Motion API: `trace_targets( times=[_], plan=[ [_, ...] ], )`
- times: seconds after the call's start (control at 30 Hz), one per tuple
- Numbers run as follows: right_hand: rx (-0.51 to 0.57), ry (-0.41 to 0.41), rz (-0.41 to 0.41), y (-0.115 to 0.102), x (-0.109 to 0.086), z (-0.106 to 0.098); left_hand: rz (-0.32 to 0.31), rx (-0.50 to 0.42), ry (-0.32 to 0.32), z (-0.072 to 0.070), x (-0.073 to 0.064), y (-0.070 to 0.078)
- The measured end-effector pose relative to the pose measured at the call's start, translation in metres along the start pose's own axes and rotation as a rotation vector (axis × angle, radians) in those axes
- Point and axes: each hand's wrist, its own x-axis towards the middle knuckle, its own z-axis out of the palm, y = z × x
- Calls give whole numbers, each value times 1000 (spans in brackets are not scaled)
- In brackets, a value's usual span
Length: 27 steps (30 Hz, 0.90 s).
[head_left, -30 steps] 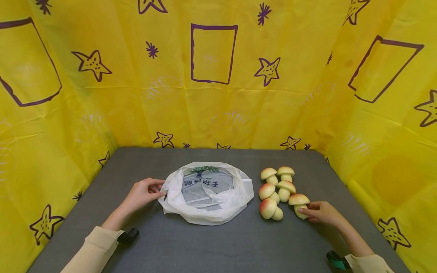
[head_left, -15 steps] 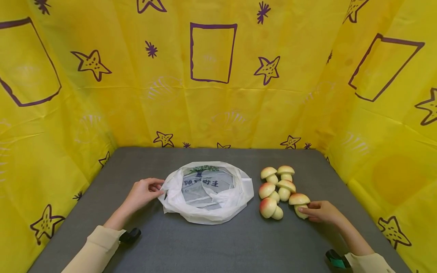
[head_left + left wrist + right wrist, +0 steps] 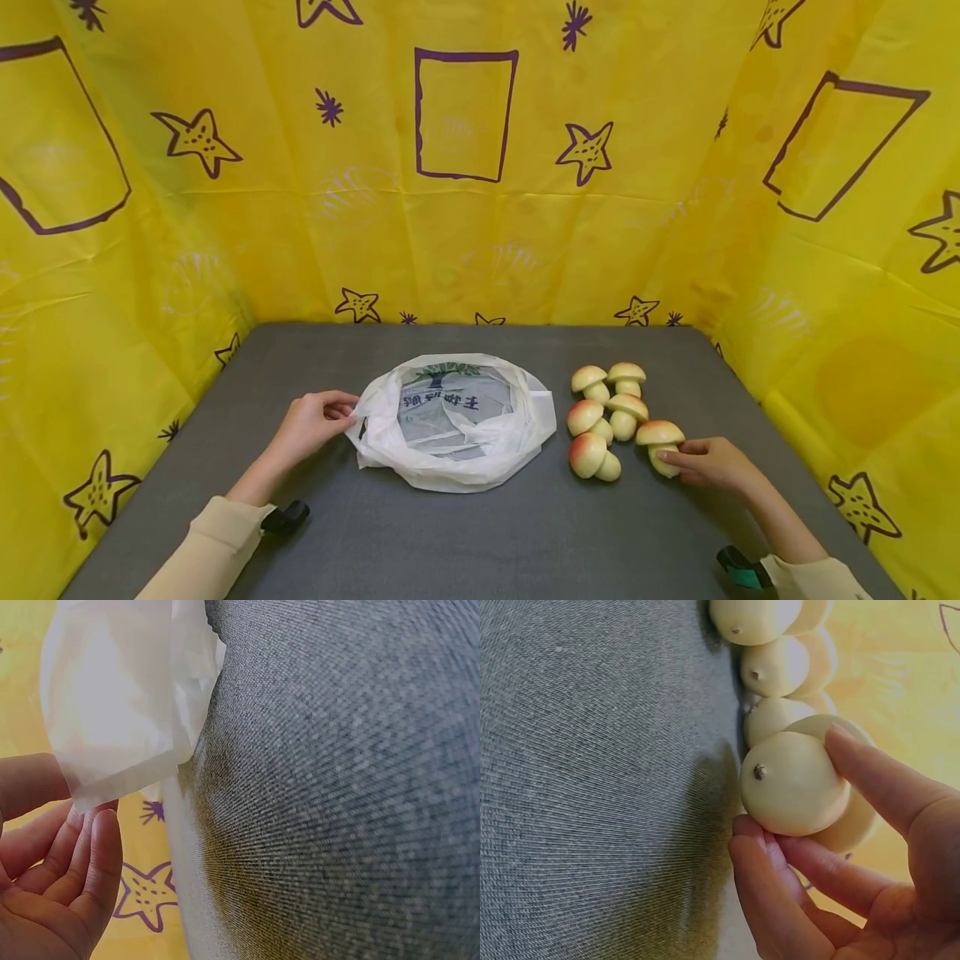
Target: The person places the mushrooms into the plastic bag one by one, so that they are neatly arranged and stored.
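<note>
A white plastic bag [image 3: 472, 477] lies on the table with its mouth spread wide, a printed tree and lettering visible inside. At its left rim my left hand [image 3: 313, 427] pinches the bag's edge; the left wrist view shows the white film [image 3: 112, 705] running between the fingers. My right hand [image 3: 716, 467] holds a toy mushroom [image 3: 660, 432] by its stem, thumb on one side and fingers on the other. Seen from the right wrist, the stem's rounded end [image 3: 795, 784] faces the camera. Whether this mushroom still touches the table is hard to tell.
Several more toy mushrooms [image 3: 587, 455] with reddish-yellow caps lie grouped between the bag and my right hand. The grey table [image 3: 465, 550] is enclosed at the back and sides by yellow cloth [image 3: 480, 250] with purple drawings.
The mushroom in my right hand has shifted slightly up and to the right, tilting a little. My left hand and the bag have stayed nearly still.
</note>
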Motion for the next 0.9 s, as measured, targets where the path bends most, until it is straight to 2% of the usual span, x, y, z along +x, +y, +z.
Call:
trace_targets(
  times=[0.33, 0.9],
  plan=[
    [-8, 14, -9, -5, -3, -4, -9, -6, 8, 0, 0, 3],
    [4, 54, -30, -28, -10, -6, -11, -12, 9, -2, 0, 6]
  ],
)
